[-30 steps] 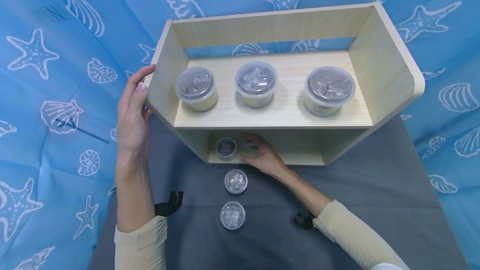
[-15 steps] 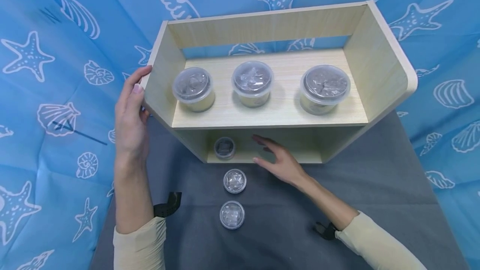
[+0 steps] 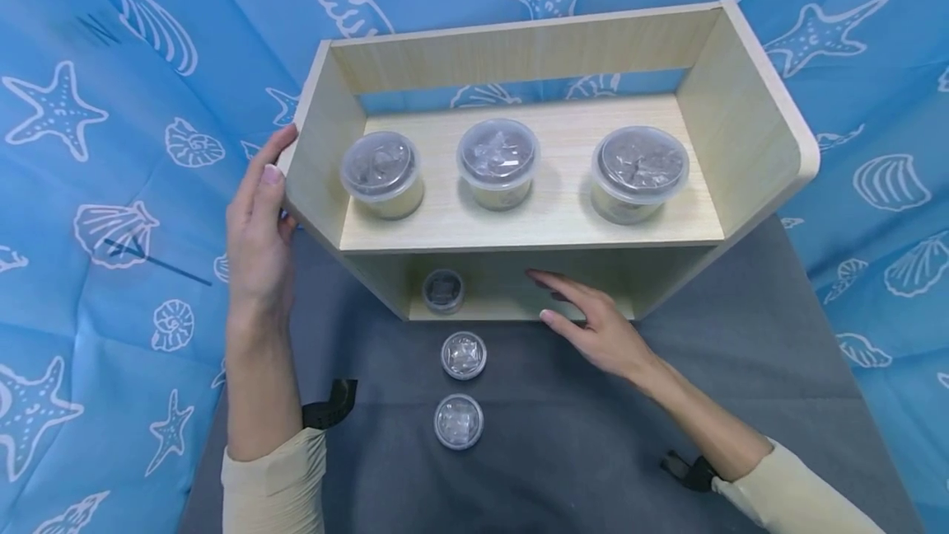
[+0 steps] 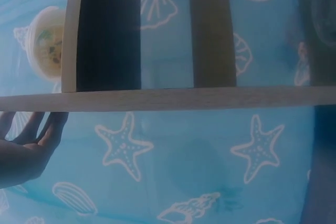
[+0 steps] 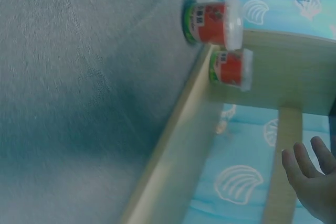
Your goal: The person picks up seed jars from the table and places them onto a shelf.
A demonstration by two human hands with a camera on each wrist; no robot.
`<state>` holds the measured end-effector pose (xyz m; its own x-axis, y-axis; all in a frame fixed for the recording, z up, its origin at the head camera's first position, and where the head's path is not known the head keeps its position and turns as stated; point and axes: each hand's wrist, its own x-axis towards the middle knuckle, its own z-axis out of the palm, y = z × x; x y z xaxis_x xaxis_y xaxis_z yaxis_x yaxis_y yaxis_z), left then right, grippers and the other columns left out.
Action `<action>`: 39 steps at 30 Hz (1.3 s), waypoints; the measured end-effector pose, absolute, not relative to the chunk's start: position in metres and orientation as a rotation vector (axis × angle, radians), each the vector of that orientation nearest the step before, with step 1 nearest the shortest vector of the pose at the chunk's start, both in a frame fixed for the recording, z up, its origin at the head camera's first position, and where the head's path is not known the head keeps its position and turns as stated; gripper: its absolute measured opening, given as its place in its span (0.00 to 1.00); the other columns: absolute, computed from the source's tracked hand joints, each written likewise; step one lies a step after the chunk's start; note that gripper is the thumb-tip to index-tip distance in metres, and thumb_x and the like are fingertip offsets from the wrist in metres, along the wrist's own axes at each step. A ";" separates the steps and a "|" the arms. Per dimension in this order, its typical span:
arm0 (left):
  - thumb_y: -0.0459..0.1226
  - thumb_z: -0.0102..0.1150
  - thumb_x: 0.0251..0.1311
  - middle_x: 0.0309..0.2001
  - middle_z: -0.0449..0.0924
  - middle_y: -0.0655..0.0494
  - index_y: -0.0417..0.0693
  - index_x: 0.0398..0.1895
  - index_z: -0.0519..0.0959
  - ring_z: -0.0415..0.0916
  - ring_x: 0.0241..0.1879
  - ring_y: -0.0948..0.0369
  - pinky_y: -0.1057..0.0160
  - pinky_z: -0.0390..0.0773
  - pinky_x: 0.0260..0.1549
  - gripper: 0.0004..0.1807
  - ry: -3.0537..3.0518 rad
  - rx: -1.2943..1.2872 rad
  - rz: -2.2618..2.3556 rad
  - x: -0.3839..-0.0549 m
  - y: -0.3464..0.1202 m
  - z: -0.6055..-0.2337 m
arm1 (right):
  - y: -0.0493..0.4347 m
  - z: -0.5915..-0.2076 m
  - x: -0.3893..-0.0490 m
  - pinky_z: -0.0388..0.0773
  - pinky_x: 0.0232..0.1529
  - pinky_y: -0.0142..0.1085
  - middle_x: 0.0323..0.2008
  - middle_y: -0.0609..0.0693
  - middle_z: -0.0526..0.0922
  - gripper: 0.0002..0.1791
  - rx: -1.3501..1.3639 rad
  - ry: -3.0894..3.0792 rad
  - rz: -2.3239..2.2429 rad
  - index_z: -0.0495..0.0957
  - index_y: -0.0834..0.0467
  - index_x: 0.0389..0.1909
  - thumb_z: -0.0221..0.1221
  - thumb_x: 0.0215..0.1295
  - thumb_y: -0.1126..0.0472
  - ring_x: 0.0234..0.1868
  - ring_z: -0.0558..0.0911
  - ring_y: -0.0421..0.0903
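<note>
My left hand (image 3: 259,229) rests against the outer face of the left side panel of a pale wooden two-tier shelf (image 3: 534,245). In the left wrist view its fingertips (image 4: 55,121) touch that panel from outside, and the thumb is hidden. My right hand (image 3: 604,328) hovers at the front of the lower tier, fingers spread and holding nothing. A small lidded plastic cup (image 3: 443,291) stands at the left end of the lower tier. On the cloth before it stand two similar cups, the nearer-to-shelf cup (image 3: 464,355) and the front cup (image 3: 458,421). Their red labels (image 5: 212,22) show in the right wrist view.
Three larger lidded tubs stand spaced along the upper tier: left tub (image 3: 381,175), middle tub (image 3: 498,163), right tub (image 3: 639,174). Grey cloth (image 3: 563,468) covers the table. A blue shell-patterned curtain (image 3: 111,147) hangs behind and beside the shelf.
My right hand has drawn away to the right from the small cup on the lower tier, which stays in place. The left hand keeps its spot on the panel.
</note>
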<state>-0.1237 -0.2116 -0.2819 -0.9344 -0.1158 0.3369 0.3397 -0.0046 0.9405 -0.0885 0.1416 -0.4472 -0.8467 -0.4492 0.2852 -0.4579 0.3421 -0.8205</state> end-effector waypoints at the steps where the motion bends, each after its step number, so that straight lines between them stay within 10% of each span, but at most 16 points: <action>1: 0.42 0.44 0.76 0.68 0.67 0.48 0.49 0.70 0.71 0.67 0.63 0.50 0.60 0.69 0.53 0.23 -1.968 -0.225 -1.996 -0.123 -0.212 -0.281 | 0.144 -0.444 -0.087 0.64 0.65 0.35 0.67 0.49 0.73 0.29 0.877 -2.562 1.561 0.68 0.54 0.71 0.60 0.70 0.65 0.67 0.71 0.47; 18: 0.31 0.50 0.72 0.60 0.75 0.40 0.37 0.61 0.77 0.72 0.57 0.48 0.61 0.75 0.52 0.17 -1.942 -0.296 -1.840 -0.096 -0.218 -0.275 | 0.176 -0.373 -0.075 0.62 0.65 0.29 0.66 0.49 0.74 0.38 1.027 -2.487 1.273 0.69 0.56 0.70 0.68 0.57 0.70 0.66 0.72 0.44; 26: 0.25 0.54 0.66 0.59 0.75 0.38 0.32 0.60 0.76 0.76 0.54 0.48 0.62 0.75 0.54 0.19 -1.955 -0.335 -1.758 -0.075 -0.221 -0.282 | 0.183 -0.342 -0.071 0.66 0.63 0.31 0.59 0.58 0.79 0.30 1.104 -2.263 1.239 0.75 0.67 0.61 0.56 0.72 0.46 0.64 0.75 0.44; 39: 0.23 0.55 0.66 0.61 0.75 0.44 0.37 0.60 0.77 0.74 0.59 0.53 0.67 0.74 0.54 0.20 -2.224 -0.246 -1.475 -0.043 -0.221 -0.321 | 0.194 -0.299 -0.066 0.69 0.61 0.31 0.50 0.63 0.84 0.29 1.054 -2.035 1.210 0.80 0.73 0.50 0.61 0.69 0.47 0.58 0.80 0.44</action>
<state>-0.0432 -0.2211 -0.3206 -0.8794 -0.1012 0.4653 0.3894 0.4096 0.8250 -0.0661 0.1943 -0.2990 -0.5459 -0.3477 0.7623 -0.8358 0.2895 -0.4665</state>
